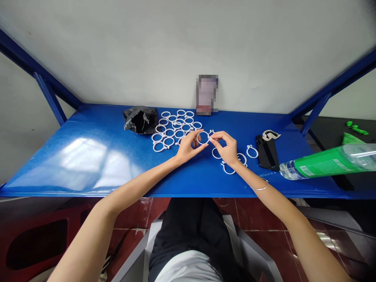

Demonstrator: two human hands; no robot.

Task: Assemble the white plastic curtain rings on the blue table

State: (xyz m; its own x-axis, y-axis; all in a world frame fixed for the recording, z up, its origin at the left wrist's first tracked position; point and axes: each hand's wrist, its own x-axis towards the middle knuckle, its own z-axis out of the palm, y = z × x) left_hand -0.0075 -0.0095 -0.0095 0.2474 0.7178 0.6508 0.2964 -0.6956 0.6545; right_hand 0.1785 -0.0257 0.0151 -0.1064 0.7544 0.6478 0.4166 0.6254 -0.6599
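Both hands hold one white plastic ring (203, 138) just above the blue table (96, 156). My left hand (188, 147) pinches the ring's left side between thumb and fingers. My right hand (226, 149) grips its right end, fingers closed. A cluster of several white rings (173, 129) lies laid out in rows behind my left hand. A few loose rings (252, 151) lie on the table under and to the right of my right hand.
A crumpled black plastic bag (140, 119) sits at the back, left of the rings. A black phone (267, 152) lies to the right with a white piece (270, 135) at its top. A green-labelled water bottle (326, 161) lies at the right edge. A blurred card (207, 94) leans on the wall.
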